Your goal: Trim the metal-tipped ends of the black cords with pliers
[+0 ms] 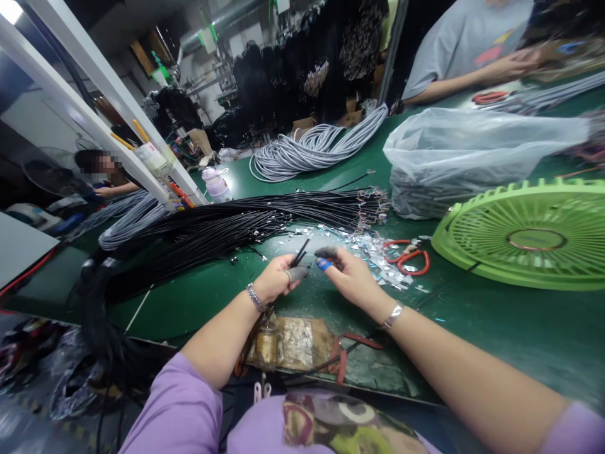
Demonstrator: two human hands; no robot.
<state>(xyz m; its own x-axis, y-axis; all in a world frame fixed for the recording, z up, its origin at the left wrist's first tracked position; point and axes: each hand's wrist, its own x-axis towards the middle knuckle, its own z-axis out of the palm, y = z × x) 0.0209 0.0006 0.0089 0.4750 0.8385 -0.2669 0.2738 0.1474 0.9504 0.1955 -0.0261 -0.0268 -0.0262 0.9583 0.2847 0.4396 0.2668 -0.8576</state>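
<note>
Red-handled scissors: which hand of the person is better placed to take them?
Probably the right hand: it is nearer to the scissors, while the left hand holds black cables.

Your left hand (278, 277) pinches short black cable ends (300, 252); your right hand (348, 272), one digit blue-tipped, just beside. Green table (501, 334). Beyond: black cable bundle (227, 217), frayed ends rightward. Pale scraps (385, 268), red-handled tool (416, 273) near your right hand. Green fan (539, 238) farther right; co-worker (467, 47) across.
</note>
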